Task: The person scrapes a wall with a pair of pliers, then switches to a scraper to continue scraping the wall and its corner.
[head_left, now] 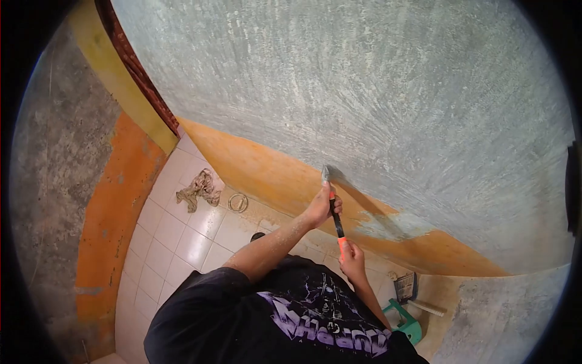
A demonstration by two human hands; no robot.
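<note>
My left hand is wrapped round the upper handle of a long scraper, just below its metal head. Its handle is black with orange parts. The scraper's head meets the wall at the border between scraped grey surface and orange paint. Lower down, my right hand grips the orange end of the same handle. Pale flecks of dust cover my left forearm. The contact edge of the blade is too small to make out clearly.
A crumpled cloth and a ring-shaped roll lie on the tiled floor, with debris along the wall's foot. At lower right are a green plastic stool and a dark basket-like item. A reddish curtain hangs at upper left.
</note>
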